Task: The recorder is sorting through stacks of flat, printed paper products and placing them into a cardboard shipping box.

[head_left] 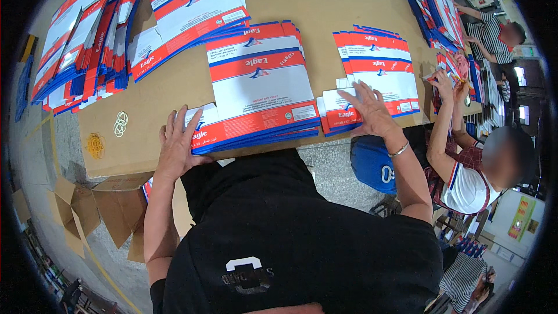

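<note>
A stack of flat red, white and blue cartons [261,87] lies in front of me at the table's near edge. At its left end, my left hand [177,142] rests with the fingers stretched along the side flap and the thumb by the near corner. To the right sits a smaller, slightly fanned stack of the same cartons [381,75]. Over the left part of that stack, my right hand [372,110] is spread, its fingertips on or just above the white and red flap. Contact under the right palm is hidden.
More carton stacks [197,17] lie farther back, with thick piles [78,40] at far left. White rubber bands [120,124] and yellow rubber bands [95,146] lie on the brown table [142,151]. Below are cardboard boxes [119,203] and a blue stool [372,166]. Co-workers [474,183] work at right.
</note>
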Demonstrator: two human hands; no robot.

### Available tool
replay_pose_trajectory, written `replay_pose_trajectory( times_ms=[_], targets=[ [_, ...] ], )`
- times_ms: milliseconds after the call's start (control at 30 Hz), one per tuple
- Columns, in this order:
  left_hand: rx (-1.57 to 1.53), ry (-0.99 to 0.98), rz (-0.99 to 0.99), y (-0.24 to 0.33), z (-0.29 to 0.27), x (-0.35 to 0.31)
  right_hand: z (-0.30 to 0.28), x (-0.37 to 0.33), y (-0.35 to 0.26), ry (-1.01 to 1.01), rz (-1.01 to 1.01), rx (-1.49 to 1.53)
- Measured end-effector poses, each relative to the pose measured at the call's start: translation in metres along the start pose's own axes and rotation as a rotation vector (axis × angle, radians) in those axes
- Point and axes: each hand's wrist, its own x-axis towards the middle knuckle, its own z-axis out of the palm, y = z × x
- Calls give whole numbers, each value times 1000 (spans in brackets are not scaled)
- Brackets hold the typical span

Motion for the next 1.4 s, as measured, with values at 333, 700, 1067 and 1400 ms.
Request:
replay_pose_trajectory(
  times_ms=[333, 700, 1067, 1400],
  targets=[
    [28, 64, -1, -5, 10, 3, -2, 3, -5, 55, -147, 25],
    [38, 62, 2, -3, 7, 4, -2, 5, 63, 73, -62, 34],
    [49, 89, 26, -4, 9, 6, 16, 19, 59, 88, -99, 33],
    [-23, 85, 9, -10, 2, 2, -7, 20, 28, 134, -156, -18]
  ],
)
